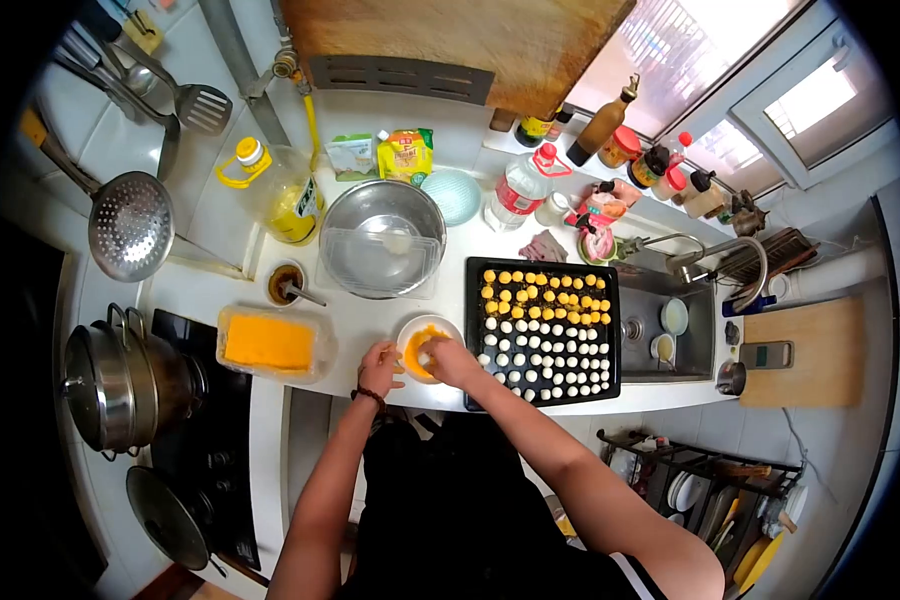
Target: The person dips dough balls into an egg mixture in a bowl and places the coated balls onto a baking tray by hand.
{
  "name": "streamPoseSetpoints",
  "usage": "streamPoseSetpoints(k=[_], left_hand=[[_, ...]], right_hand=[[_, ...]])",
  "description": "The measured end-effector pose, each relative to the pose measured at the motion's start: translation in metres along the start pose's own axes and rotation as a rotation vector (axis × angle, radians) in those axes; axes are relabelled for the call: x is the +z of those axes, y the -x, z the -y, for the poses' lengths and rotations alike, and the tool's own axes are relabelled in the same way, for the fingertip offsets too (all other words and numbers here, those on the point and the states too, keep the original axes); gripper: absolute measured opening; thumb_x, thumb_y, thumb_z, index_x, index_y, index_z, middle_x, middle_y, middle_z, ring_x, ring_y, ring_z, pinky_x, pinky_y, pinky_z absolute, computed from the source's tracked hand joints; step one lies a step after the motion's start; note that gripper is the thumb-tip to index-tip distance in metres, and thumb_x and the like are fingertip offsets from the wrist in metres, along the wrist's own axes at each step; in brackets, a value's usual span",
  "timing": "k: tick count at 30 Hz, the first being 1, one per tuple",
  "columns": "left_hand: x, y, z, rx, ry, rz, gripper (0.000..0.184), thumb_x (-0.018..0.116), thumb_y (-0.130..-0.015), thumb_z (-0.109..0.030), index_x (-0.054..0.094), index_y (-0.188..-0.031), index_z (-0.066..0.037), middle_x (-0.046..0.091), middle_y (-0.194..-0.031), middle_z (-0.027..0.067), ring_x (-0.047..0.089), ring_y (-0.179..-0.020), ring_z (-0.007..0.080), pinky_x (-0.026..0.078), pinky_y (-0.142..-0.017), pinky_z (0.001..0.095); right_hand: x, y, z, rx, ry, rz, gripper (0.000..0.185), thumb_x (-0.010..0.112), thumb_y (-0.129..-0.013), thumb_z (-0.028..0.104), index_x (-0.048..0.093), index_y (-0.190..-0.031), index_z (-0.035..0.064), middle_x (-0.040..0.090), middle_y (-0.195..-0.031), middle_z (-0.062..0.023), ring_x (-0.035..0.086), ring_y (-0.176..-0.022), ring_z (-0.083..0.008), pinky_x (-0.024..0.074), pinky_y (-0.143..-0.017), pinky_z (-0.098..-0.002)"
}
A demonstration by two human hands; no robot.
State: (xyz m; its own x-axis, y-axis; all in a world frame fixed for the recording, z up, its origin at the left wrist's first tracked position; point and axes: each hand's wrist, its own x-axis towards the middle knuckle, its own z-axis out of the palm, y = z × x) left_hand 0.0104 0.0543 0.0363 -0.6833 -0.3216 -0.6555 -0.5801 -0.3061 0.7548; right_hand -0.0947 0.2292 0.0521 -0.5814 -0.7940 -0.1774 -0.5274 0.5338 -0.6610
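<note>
A small white bowl (454, 325) holding orange-yellow crumbs (416, 346) stands at the counter's front edge. My right hand (450, 363) reaches into it with fingers closed together, and a small white ball (425, 358) shows partly at the fingertips. At the bowl's left side is my left hand (379, 368), fingers apart and slightly curved; whether it touches the rim is unclear. To the right lies a black baking tray (546, 264) with rows of orange-coated balls (546, 295) at the back and plain white balls (546, 360) in front.
A clear container with an orange block (268, 342) sits left, beside a small pot of dark sauce (286, 284) with a spoon. Behind the bowl stands a large metal basin (382, 220) with a clear lid across it. The sink (650, 365) is right, the stove (205, 430) left.
</note>
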Motion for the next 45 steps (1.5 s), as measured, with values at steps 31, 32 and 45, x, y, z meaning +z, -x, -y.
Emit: streamPoseSetpoints(k=[31,32,45], left_hand=[[0.01,-0.017,0.032,0.109,0.022,-0.083,0.022,0.052,-0.101,-0.01,0.061,-0.122,-0.008,0.064,-0.107,0.0116,0.07,-0.085,0.0229,0.066,-0.07,0.0393],[0.008,-0.021,0.035,0.09,0.063,-0.079,0.022,0.052,-0.1,-0.008,0.061,-0.12,-0.008,0.064,-0.106,0.0113,0.07,-0.084,0.0232,0.066,-0.07,0.0396],[0.019,-0.006,0.022,0.249,-0.184,-0.089,0.023,0.056,-0.097,-0.007,0.064,-0.119,-0.005,0.067,-0.107,0.0117,0.069,-0.094,0.02,0.064,-0.07,0.0347]], right_hand=[[0.03,-0.026,-0.022,-0.313,0.15,0.051,0.04,0.074,-0.074,0.011,0.065,-0.112,0.0039,0.062,-0.117,-0.0164,0.06,-0.113,-0.0358,0.0488,-0.098,-0.0449],[0.037,-0.029,-0.024,-0.323,0.186,0.073,0.04,0.074,-0.075,0.012,0.064,-0.113,0.0046,0.061,-0.119,-0.0149,0.06,-0.114,-0.0351,0.0486,-0.098,-0.0451],[-0.017,-0.016,-0.023,-0.228,-0.067,0.078,0.027,0.073,-0.073,0.002,0.069,-0.1,0.0015,0.07,-0.097,-0.0204,0.067,-0.094,-0.0401,0.0543,-0.085,-0.0459]])
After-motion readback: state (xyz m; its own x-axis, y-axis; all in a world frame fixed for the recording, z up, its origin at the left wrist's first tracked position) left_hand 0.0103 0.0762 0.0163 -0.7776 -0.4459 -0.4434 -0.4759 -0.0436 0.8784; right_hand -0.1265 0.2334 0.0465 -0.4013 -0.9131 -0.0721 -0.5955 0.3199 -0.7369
